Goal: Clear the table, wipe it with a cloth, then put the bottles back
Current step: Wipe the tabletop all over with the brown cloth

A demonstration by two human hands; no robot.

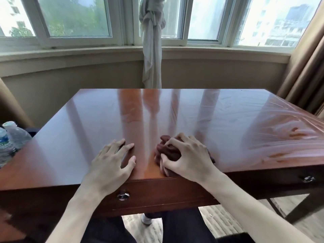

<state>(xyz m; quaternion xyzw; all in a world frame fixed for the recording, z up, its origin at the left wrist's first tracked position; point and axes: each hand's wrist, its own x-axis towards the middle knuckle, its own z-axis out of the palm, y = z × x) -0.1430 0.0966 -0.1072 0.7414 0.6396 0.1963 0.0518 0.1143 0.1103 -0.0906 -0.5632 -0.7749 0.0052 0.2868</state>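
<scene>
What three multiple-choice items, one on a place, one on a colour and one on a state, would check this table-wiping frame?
1. Where are the plastic bottles?
A. On the middle of the table
B. Off the table, beside its left edge
C. On the window sill

2. What colour is the cloth?
A. White
B. Bright blue
C. Dark reddish brown

3. What is the left hand doing?
A. Resting on the tabletop with fingers spread
B. Pinching a bottle cap
C. Pulling the drawer handle

Key: 1 B, the bottles stand at the left edge of the view, off the tabletop. 2 C, the bunched cloth under the right hand is dark reddish brown, close to the wood's tone. 3 A, its fingers lie spread on the surface and hold nothing, while the right hand has its grip on the cloth.
</scene>
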